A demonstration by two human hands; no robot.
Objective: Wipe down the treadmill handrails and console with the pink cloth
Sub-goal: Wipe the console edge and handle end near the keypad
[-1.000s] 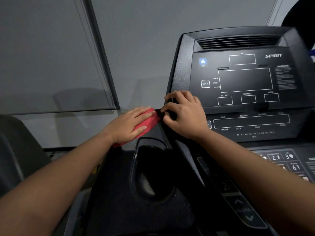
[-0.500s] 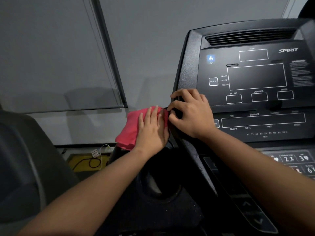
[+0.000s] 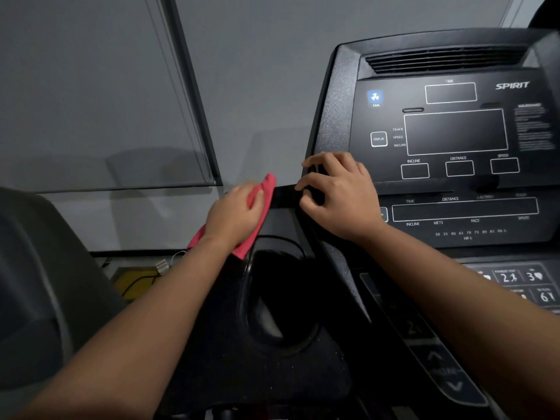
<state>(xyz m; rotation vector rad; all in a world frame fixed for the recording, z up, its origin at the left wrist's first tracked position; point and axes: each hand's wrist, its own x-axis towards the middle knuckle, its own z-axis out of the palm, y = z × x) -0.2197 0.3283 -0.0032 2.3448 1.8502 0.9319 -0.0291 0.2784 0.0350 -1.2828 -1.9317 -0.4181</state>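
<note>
Left hand [image 3: 233, 215] is down on the crumpled pink cloth [image 3: 266, 187], fingers curled over the bunched fabric and pressing it onto the narrow black ledge [image 3: 285, 197] that juts out from the console's left side. One corner of the cloth pokes up past the fingertips, another trails back under the wrist, just above the round black cup holder [image 3: 278, 298].

Right hand [image 3: 342, 198] is clamped on the left edge of the black plastic treadmill console [image 3: 454, 131], fingers bent round the rim with the thumb tucked below; it looks like a bracing grip.

By my read the job is at the side ledge, with the big display face and the keypad yet to be covered; no handrail is clearly in view.

That cloth should be light, limp and easy to fold, so it will slide off a slick panel unless the palm pins it. Best hold is the bunched middle, loose corners gathered in so they don't drag into the cup holder. The console is rigid, but its buttons want gentle pressure.
</note>
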